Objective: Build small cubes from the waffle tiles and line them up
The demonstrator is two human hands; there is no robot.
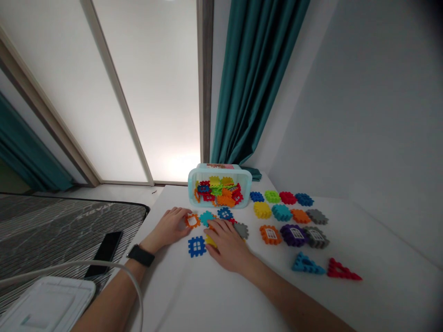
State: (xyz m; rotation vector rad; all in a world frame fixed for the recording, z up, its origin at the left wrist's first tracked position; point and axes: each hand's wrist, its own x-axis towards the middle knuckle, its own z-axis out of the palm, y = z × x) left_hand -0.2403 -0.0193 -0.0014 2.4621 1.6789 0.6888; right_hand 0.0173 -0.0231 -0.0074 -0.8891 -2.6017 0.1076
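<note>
My left hand (pixel 171 226) rests on the white table (pixel 214 295), its fingertips pinching an orange square-frame block (pixel 192 221). My right hand (pixel 226 242) lies palm down over a yellow block (pixel 209 240), fingers curled on it. A blue grid block (pixel 197 246) lies flat between the hands. A teal block (pixel 206 217), a blue window block (pixel 224 213) and a grey block (pixel 241 229) lie just beyond my right fingers. A pale blue bin (pixel 220 187) lies tipped on its side behind them, with several coloured blocks inside.
Rows of sorted blocks lie to the right: blue, green, red (pixel 288 198), yellow, teal, orange, grey, purple (pixel 294 234), plus a blue triangle (pixel 307 264) and a red triangle (pixel 342 270). A black phone (pixel 104 253) lies on the mattress at left. A white device (pixel 44 304) with a cable sits near left.
</note>
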